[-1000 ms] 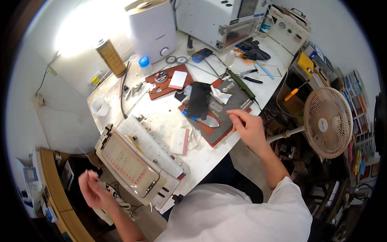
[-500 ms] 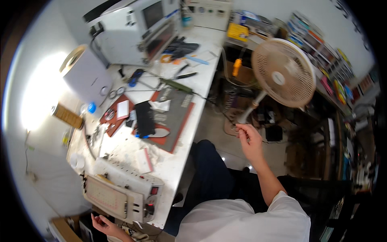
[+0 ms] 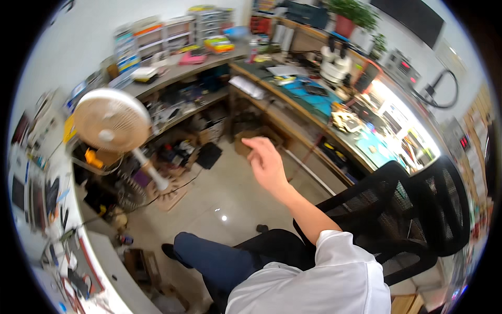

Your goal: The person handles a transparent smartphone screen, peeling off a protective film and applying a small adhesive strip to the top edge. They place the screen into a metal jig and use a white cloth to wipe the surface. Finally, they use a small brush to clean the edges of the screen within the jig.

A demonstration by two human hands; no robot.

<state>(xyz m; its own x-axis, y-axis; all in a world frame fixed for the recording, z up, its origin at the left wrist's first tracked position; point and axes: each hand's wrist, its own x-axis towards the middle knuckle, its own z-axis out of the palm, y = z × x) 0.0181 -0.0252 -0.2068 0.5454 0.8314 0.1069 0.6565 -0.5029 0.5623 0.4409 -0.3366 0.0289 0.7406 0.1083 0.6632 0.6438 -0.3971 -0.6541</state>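
My right hand (image 3: 267, 166) hangs in the air over the floor in the middle of the head view. Its fingers are loosely bent and apart, the forefinger reaching out to the left, and nothing shows in them. No object touches this hand. My left hand is out of the picture. On the left stands a white floor fan (image 3: 111, 121) with a tan grille, well apart from my right hand. Close to my right arm is a black mesh chair (image 3: 361, 204).
A white workbench (image 3: 107, 280) with tools runs along the left. Across the room, a bench holds a blue mat (image 3: 306, 94), a white microscope (image 3: 334, 64) and a lit lamp. Drawer boxes (image 3: 212, 29) line the back. A black flat thing (image 3: 209, 155) lies on the floor.
My view has swung right, from the cluttered white bench to the floor, the far bench and the chair. My left hand has left the picture. My right hand's fingers have loosened.
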